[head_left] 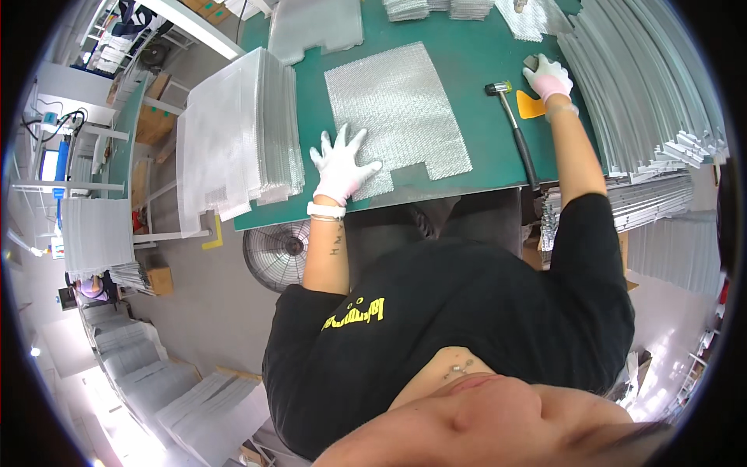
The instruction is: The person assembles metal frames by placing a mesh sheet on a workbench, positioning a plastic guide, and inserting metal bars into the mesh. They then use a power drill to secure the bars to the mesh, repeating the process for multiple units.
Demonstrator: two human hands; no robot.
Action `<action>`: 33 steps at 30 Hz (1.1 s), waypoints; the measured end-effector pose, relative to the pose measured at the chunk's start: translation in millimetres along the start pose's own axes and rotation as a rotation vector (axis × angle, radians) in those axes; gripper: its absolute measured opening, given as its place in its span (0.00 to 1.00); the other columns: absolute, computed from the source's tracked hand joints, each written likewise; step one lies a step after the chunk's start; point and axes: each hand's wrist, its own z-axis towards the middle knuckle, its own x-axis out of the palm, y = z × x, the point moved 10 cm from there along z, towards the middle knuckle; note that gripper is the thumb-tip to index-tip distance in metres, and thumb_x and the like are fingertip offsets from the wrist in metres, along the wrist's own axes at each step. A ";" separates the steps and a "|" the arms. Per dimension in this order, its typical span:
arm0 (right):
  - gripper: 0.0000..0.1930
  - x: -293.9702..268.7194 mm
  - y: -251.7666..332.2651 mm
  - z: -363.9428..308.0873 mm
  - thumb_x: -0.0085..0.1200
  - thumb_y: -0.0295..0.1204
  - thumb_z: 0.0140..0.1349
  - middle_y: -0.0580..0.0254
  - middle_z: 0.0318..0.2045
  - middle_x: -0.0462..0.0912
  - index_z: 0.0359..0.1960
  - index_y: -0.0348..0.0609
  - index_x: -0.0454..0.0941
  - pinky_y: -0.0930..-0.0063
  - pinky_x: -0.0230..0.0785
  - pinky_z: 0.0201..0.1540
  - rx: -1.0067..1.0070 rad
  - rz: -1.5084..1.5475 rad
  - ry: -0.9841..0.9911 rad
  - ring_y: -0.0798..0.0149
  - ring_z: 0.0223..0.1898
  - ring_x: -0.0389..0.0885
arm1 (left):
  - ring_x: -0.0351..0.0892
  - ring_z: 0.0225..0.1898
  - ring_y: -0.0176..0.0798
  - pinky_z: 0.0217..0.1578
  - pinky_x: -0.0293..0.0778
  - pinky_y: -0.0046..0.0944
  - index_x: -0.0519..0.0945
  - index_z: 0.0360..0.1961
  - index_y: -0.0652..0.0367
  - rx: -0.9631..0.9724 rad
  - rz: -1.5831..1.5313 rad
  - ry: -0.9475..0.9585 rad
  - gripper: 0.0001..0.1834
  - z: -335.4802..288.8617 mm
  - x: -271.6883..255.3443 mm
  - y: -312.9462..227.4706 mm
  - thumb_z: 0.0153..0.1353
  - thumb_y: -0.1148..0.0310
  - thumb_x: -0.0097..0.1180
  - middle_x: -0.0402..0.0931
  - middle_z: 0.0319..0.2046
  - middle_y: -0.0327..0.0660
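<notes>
A silvery honeycomb-textured mesh sheet (401, 101) with a notch in its near edge lies flat on the green tabletop (475, 58). My left hand (340, 165), in a white glove, rests with fingers spread on the sheet's near left corner. At the right of the table my right hand (549, 79), gloved too, has its fingers bent around a small grey block (531, 61), partly hidden by them. Just below that hand lies a yellow plastic scraper (529, 105). A hammer (517, 132) with a black grip lies between the sheet and my right hand.
To the left stands a tall stack of translucent sheets (226, 132); another sheet (315, 27) lies behind it. Long stacked panels (646, 86) line the right side. Small mesh stacks (408, 8) sit at the far edge. Under the table is a round fan (280, 253).
</notes>
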 end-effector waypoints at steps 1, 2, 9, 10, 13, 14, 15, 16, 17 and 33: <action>0.28 7.8 0.4 4.7 0.49 0.52 0.66 0.51 0.53 0.83 0.64 0.55 0.74 0.52 0.73 0.58 -0.027 -0.006 0.072 0.49 0.56 0.81 | 0.44 0.76 0.65 0.72 0.36 0.72 0.72 0.68 0.37 0.004 0.009 0.003 0.44 0.1 -1.7 -1.6 0.47 0.42 0.69 0.54 0.75 0.44; 0.25 16.5 0.3 10.1 0.46 0.49 0.69 0.51 0.53 0.83 0.63 0.54 0.75 0.53 0.73 0.58 -0.055 -0.014 0.142 0.48 0.57 0.81 | 0.44 0.76 0.65 0.71 0.36 0.72 0.72 0.68 0.37 0.008 0.015 0.005 0.44 -1.4 -4.0 -5.4 0.47 0.42 0.69 0.54 0.75 0.45; 0.18 5.8 -29.3 26.8 0.38 0.34 0.71 0.42 0.48 0.84 0.53 0.41 0.77 0.48 0.74 0.54 -0.045 0.052 0.015 0.41 0.51 0.83 | 0.46 0.75 0.64 0.70 0.37 0.74 0.70 0.68 0.45 0.064 0.100 -0.165 0.44 -60.4 -22.5 -36.0 0.49 0.44 0.68 0.60 0.71 0.49; 0.18 -4.5 -36.8 24.6 0.38 0.34 0.70 0.41 0.47 0.85 0.53 0.41 0.76 0.46 0.74 0.52 -0.009 0.114 -0.032 0.39 0.49 0.84 | 0.46 0.75 0.64 0.70 0.37 0.74 0.70 0.67 0.47 0.071 0.105 -0.257 0.44 -69.0 -30.6 -41.8 0.49 0.45 0.69 0.59 0.71 0.50; 0.16 -46.2 -10.2 -43.4 0.49 0.37 0.67 0.39 0.43 0.84 0.50 0.39 0.76 0.54 0.76 0.50 -0.263 0.678 -0.203 0.44 0.47 0.85 | 0.62 0.67 0.61 0.68 0.50 0.67 0.75 0.62 0.54 0.293 -0.095 -0.527 0.36 -125.4 -58.4 -70.2 0.51 0.56 0.69 0.71 0.61 0.50; 0.14 -64.4 12.1 -92.9 0.54 0.34 0.64 0.44 0.44 0.85 0.45 0.38 0.76 0.64 0.74 0.52 -0.261 0.903 -0.043 0.55 0.48 0.85 | 0.69 0.63 0.60 0.67 0.55 0.64 0.77 0.60 0.55 0.386 -0.189 -0.609 0.33 -146.4 -62.7 -76.3 0.52 0.58 0.68 0.76 0.56 0.49; 0.10 -82.5 37.1 -148.8 0.56 0.30 0.62 0.52 0.48 0.84 0.42 0.40 0.77 0.71 0.70 0.57 -0.393 1.296 0.061 0.63 0.51 0.81 | 0.74 0.56 0.54 0.62 0.63 0.56 0.80 0.54 0.56 0.509 -0.442 -0.452 0.26 -154.4 -47.4 -82.3 0.54 0.61 0.67 0.79 0.49 0.46; 0.08 -70.5 52.1 -198.3 0.59 0.26 0.58 0.58 0.53 0.81 0.39 0.43 0.78 0.70 0.67 0.61 -0.417 1.482 0.294 0.62 0.54 0.78 | 0.80 0.48 0.47 0.57 0.71 0.49 0.83 0.48 0.58 0.631 -0.698 -0.278 0.18 -165.2 -28.1 -89.0 0.57 0.64 0.65 0.83 0.41 0.43; 0.07 -94.9 69.2 -245.8 0.62 0.25 0.54 0.59 0.51 0.81 0.35 0.44 0.79 0.69 0.69 0.57 -0.658 1.237 0.176 0.64 0.52 0.78 | 0.81 0.44 0.42 0.52 0.73 0.43 0.84 0.43 0.60 0.350 -1.016 0.044 0.12 -165.7 18.0 -76.4 0.61 0.65 0.62 0.83 0.37 0.41; 0.15 100.9 143.0 -422.1 0.56 0.36 0.72 0.66 0.43 0.84 0.53 0.39 0.78 0.73 0.75 0.51 -0.201 1.620 1.356 0.73 0.41 0.82 | 0.82 0.45 0.44 0.50 0.77 0.45 0.78 0.48 0.72 -0.583 -1.908 0.017 0.20 -145.2 132.0 -33.6 0.70 0.62 0.58 0.81 0.43 0.51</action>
